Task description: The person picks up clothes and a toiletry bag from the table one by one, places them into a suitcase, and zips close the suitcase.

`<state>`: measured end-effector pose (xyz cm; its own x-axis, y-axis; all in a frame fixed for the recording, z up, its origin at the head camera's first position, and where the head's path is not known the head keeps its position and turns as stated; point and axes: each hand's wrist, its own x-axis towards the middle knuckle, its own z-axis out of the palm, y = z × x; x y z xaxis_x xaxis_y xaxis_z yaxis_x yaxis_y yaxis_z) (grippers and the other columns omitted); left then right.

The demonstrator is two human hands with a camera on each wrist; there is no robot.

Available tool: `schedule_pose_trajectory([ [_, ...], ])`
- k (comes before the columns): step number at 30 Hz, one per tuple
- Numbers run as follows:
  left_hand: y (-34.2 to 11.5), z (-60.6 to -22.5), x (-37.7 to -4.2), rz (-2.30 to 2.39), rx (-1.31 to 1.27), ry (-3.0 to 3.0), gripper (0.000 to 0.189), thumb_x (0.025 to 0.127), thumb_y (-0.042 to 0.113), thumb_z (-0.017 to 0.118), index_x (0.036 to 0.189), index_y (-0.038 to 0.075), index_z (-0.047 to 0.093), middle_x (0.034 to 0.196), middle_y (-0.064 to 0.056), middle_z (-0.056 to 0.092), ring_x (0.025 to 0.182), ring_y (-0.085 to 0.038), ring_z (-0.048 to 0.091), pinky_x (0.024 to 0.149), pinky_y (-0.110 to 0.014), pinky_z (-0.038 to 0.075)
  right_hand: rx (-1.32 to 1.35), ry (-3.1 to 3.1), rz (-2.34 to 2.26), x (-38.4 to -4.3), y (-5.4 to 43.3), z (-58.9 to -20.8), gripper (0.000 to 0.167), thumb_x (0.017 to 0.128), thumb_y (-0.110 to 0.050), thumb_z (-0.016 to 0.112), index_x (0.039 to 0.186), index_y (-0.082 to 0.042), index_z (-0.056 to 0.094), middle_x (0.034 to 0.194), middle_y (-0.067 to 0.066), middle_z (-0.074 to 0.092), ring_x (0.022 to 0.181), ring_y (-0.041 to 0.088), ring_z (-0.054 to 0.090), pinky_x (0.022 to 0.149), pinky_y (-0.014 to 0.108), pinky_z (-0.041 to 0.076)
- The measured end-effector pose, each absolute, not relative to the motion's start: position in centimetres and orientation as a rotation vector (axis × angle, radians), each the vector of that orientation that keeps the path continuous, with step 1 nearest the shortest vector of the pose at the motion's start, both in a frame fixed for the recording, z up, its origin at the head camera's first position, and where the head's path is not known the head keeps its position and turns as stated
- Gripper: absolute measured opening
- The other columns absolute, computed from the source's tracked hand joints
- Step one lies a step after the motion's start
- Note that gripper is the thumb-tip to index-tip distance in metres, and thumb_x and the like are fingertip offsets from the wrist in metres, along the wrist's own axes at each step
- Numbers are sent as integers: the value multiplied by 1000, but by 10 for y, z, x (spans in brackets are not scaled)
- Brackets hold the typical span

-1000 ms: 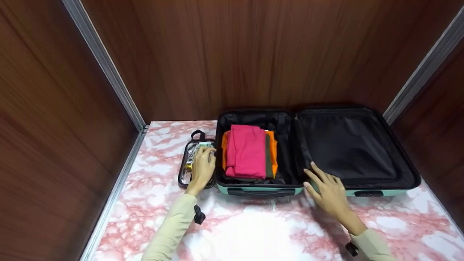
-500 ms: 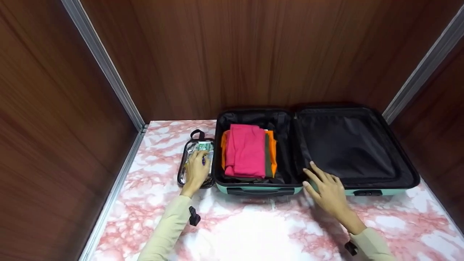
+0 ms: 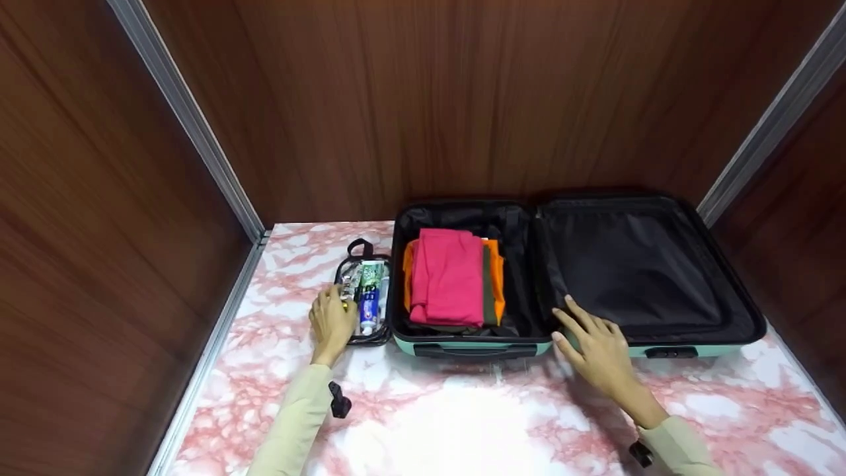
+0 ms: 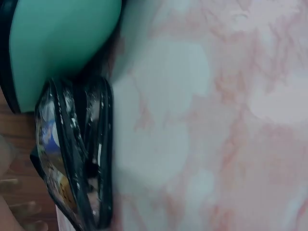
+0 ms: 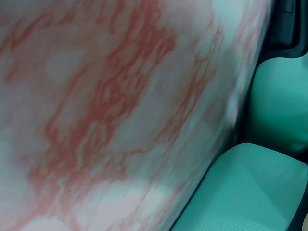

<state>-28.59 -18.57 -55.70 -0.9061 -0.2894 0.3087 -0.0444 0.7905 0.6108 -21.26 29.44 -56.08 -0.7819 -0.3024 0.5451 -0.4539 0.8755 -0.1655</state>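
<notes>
A clear toiletry pouch (image 3: 375, 340) with black trim lies left of the suitcase. Through its top show a blue toothpaste tube (image 3: 369, 312), a green-and-white item (image 3: 371, 271) and other small items. My left hand (image 3: 332, 322) is at the pouch's left edge, fingers relaxed; in the left wrist view its fingers (image 4: 26, 208) show at the lower left corner. My right hand (image 3: 598, 350) rests at the front edge of the open suitcase (image 3: 700, 334), near the hinge between its halves, with fingers extended. The right wrist view does not show these fingers clearly.
Folded clothes lie in the suitcase's left half: a pink garment (image 3: 449, 277) on top of orange cloth (image 3: 499, 284) and dark green cloth. The right half has a black lining (image 3: 641, 264). A marbled table (image 3: 462, 416) lies below; brown wood-look panels (image 3: 423, 99) stand around.
My left hand has moved left across the pouch, from its right side to its left edge, uncovering the toothpaste tube. My right hand has stayed in place.
</notes>
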Motion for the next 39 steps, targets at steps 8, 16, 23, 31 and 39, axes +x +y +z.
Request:
schedule_pose_trajectory([
  [8, -197, -564, -279, -875, 372, -2663, 44, 96, 18, 55, 136, -2, 52, 126, -28, 52, 118, -49, 49, 98, -61, 36, 536, -2541, 408, -210, 294, -562, 50, 96, -42, 61, 141, -21, 57, 153, 6, 43, 113, 38, 58, 93, 60, 40],
  [16, -203, -571, -273, -872, 411, -2900, 57, 98, 34, 55, 136, -6, 45, 121, -32, 54, 114, -51, 51, 90, -63, 40, 546, -2529, 422, -210, 292, -563, 49, 96, -41, 61, 140, -20, 58, 152, 6, 43, 112, 38, 59, 92, 60, 40],
  [23, -205, -572, -271, -838, 379, -2935, 65, 95, 39, 59, 136, -10, 45, 122, -34, 54, 114, -52, 48, 91, -65, 37, 544, -2514, 409, -212, 293, -563, 49, 96, -42, 60, 140, -20, 59, 152, 6, 44, 111, 38, 59, 91, 60, 40],
  [31, -205, -568, -270, -956, 468, -2926, 69, 93, 41, 63, 126, -16, 44, 118, -39, 48, 111, -54, 47, 87, -62, 43, 555, -2529, 409, -211, 294, -561, 50, 95, -41, 62, 141, -20, 58, 153, 6, 43, 112, 39, 59, 91, 60, 41],
  [39, -204, -562, -269, -975, 497, -2905, 66, 91, 39, 66, 117, -19, 49, 111, -40, 49, 103, -55, 50, 83, -61, 45, 553, -2525, 406, -212, 293, -560, 50, 95, -40, 62, 140, -20, 58, 152, 7, 44, 112, 38, 59, 92, 60, 40],
])
